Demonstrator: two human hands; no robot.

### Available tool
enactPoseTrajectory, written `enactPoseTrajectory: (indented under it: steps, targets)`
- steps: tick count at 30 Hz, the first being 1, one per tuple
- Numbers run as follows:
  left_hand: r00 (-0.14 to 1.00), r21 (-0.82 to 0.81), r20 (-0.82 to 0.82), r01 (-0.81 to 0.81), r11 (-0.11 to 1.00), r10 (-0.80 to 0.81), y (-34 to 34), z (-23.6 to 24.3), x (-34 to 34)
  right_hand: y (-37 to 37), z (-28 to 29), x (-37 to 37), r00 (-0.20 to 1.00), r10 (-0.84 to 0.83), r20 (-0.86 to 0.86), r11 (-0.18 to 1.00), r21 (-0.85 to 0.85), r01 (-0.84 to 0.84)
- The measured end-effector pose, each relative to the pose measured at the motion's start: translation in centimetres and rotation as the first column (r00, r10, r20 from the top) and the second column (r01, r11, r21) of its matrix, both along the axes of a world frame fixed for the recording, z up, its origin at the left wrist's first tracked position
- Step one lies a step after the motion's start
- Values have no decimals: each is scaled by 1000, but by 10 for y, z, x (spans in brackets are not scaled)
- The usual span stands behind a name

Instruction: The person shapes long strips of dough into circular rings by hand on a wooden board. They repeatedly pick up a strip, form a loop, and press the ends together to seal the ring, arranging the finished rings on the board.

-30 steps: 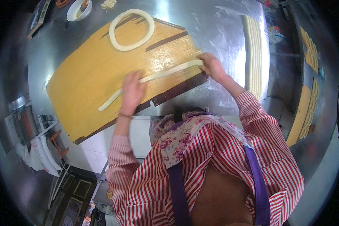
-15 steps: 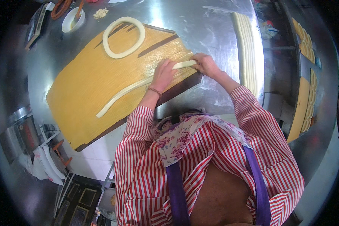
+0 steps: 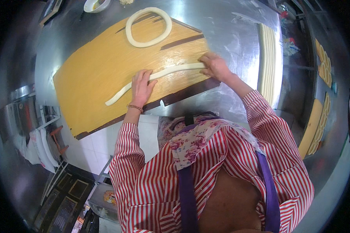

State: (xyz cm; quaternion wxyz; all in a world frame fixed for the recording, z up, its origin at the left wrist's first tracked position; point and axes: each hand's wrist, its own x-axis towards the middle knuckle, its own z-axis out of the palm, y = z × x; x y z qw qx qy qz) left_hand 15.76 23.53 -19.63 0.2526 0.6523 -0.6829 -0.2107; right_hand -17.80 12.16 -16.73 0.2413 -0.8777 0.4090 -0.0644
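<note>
The two hands are well apart, and both are on the same long dough rope [image 3: 175, 70]. The right hand [image 3: 216, 68] has its thumb and fingers closed around the right end of the rope. The left hand [image 3: 142, 87] lies over the rope, with its thumb sticking out toward the right hand; I can't tell if it is squeezing or just pressing. One long bit of rope goes between the hands, curving up a little. A shorter bit pokes out past the left hand, to its left and a bit closer to the person's tummy. The rope lies on a big yellow board [image 3: 93, 73], which is under both hands. Farther away than the hands, a dough ring [image 3: 147, 44] sits on the same board. To the right of the right hand, a row of dough strips [image 3: 269, 66] lies side by side on the shiny metal table [image 3: 237, 42]. Far past the left hand is a white bowl [image 3: 94, 7].
</note>
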Motion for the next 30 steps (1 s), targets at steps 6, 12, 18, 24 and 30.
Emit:
enactPoseTrajectory:
  steps: [6, 12, 18, 24, 30]
  targets:
    - [999, 10, 22, 32, 999, -32, -11, 9, 25, -15, 30, 18, 998, -58, -33, 998, -9, 57]
    - [975, -29, -53, -216, 976, 215, -75, 31, -49, -26, 45, 3, 810, -586, 7, 806, 105, 582]
    - [957, 232, 234, -227, 946, 172, -54, 31, -20, -11, -1, -5, 798, -582, -157, 795, 96, 598]
    - [975, 428, 131, -219, 877, 180, -9, 22, 10, -20, 2, -6, 781, -622, -57, 756, 215, 618]
    - [930, 208, 66, -368, 906, 362, 35, 21, -25, -25, 26, 17, 850, -518, -96, 847, 83, 526]
